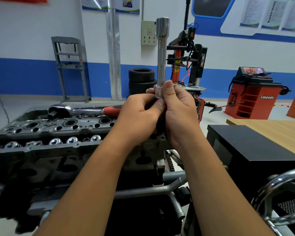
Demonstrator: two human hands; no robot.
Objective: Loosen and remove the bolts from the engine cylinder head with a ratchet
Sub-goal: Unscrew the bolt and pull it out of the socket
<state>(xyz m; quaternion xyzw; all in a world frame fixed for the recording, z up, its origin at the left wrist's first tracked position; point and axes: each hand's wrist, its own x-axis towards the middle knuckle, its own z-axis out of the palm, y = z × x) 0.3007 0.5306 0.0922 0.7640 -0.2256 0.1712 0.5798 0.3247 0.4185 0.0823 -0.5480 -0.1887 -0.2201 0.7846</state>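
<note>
Ratchet is laid on the cylinder head; an upright socket extension is pinched by left hand and right hand fingers.

A long steel extension bar stands upright in front of the person, its wider socket end on top and a collar at its base, where the fingers of both hands pinch it. The ratchet, chrome with a red grip, lies flat along the far edge of the cylinder head, its square drive facing left. The dark grey head lies lengthwise, with valve springs along its near side.
</note>
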